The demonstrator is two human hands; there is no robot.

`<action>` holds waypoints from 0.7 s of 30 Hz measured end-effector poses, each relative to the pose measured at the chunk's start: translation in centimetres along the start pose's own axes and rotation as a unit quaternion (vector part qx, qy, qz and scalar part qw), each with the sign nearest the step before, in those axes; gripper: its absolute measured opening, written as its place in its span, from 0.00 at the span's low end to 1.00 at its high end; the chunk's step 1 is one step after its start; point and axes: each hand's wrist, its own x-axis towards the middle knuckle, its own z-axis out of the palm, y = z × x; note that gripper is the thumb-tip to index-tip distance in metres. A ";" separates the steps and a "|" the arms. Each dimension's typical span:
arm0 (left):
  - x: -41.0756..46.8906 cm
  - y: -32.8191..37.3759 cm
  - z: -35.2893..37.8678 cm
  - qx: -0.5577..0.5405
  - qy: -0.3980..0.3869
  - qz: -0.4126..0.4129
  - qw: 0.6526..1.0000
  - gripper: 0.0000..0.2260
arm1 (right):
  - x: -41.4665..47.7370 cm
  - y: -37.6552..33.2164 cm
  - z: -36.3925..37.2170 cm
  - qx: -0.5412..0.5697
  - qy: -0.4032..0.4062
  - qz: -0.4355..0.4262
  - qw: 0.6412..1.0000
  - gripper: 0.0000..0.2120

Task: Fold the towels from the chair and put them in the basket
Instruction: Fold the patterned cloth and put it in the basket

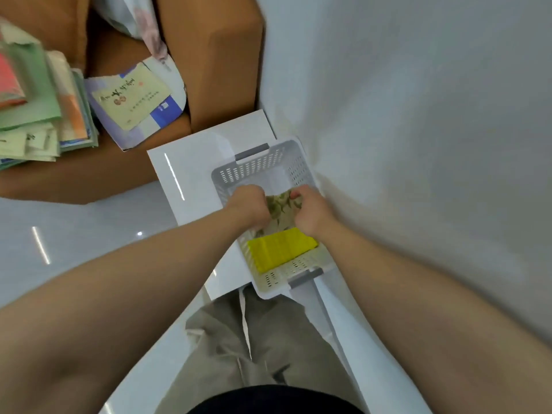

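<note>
A grey perforated basket (263,167) sits on a white surface by the wall. Inside it lies a folded yellow towel (280,248) at the near end. Beyond that is a folded beige towel with a green leaf print (280,206). My left hand (249,204) grips the leaf towel's left side inside the basket. My right hand (310,212) grips its right side, fingers curled over the far edge. Both hands hide much of that towel.
A brown chair (215,61) stands at the back with a stack of folded towels (38,106) and printed towels (134,100) on its seat. A pale wall (418,130) runs along the right. The glossy white floor (74,234) lies to the left.
</note>
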 end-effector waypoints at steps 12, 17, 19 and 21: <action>9.1 -2.4 5.5 0.115 -0.053 -0.068 0.990 0.03 | 7.8 5.9 9.3 0.018 0.007 0.004 1.000 0.25; 9.3 -2.8 6.7 0.150 -0.046 -0.082 0.984 0.11 | 6.6 4.5 8.7 -0.037 0.032 -0.014 0.999 0.23; 9.4 -2.8 7.2 0.186 -0.056 -0.081 0.978 0.14 | 6.5 4.8 8.8 -0.063 0.026 -0.022 0.997 0.22; 9.6 -3.0 7.7 0.231 -0.054 -0.069 0.969 0.15 | 6.4 4.9 8.9 -0.078 0.019 -0.024 0.996 0.22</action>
